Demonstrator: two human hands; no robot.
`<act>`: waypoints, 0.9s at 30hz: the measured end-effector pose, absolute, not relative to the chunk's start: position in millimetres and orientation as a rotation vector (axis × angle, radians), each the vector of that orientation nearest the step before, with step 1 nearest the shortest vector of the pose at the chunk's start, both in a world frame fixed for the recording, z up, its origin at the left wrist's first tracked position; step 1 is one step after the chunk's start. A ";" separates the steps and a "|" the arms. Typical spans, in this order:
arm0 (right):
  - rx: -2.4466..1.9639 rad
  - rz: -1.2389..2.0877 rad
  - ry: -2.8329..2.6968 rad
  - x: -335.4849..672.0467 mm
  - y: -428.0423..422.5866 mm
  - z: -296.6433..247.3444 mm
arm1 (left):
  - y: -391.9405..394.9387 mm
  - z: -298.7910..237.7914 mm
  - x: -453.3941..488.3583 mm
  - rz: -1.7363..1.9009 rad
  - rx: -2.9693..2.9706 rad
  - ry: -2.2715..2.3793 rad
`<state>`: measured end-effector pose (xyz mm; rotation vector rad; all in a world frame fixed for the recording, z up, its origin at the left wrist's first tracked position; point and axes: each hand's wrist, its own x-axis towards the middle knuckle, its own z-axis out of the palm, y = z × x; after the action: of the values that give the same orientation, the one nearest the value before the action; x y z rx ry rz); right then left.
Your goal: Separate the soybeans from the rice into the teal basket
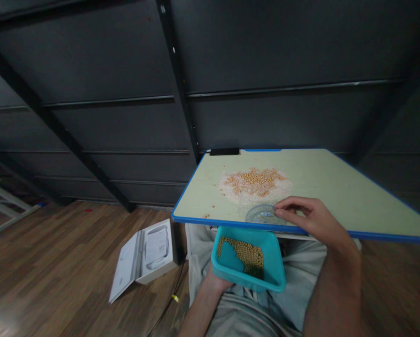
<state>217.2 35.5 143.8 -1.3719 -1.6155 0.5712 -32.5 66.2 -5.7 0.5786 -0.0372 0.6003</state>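
My right hand (310,215) is closed in a pinch on the right end of a clear half-round plastic piece (261,214) that looks like a protractor. It lies on the pale table top (336,187) by the front edge. Just beyond it spreads a layer of white rice-like grains (243,196) with yellow soybeans (255,179) on top. Below the table edge, my left hand (218,279) grips a teal plastic basin (275,262) from underneath, its fingers mostly hidden. More soybeans (250,255) lie in the basin around a bare patch of its bottom.
A black flat object (224,151) lies at the table's back left corner. An open white box (157,248) stands on the wooden floor (72,252) to the left, near a dark cable (167,304). A dark panelled wall (125,126) rises behind the table.
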 end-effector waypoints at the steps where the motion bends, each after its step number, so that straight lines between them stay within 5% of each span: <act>1: -1.378 0.570 -1.616 216.7 36.6 143.6 | 66.4 -6.6 -32.3 0.602 0.575 -0.036; 20: -1.477 0.084 -1.004 220.8 65.8 123.8 | 67.8 -26.4 -36.7 0.604 0.576 0.117; 27: -1.387 0.155 -0.877 228.2 70.2 117.5 | 69.0 -41.6 -41.8 0.642 0.568 0.144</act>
<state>228.2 70.2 117.5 -1.3867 -0.8771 0.1549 -41.8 69.0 -41.6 0.5680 0.1445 0.6420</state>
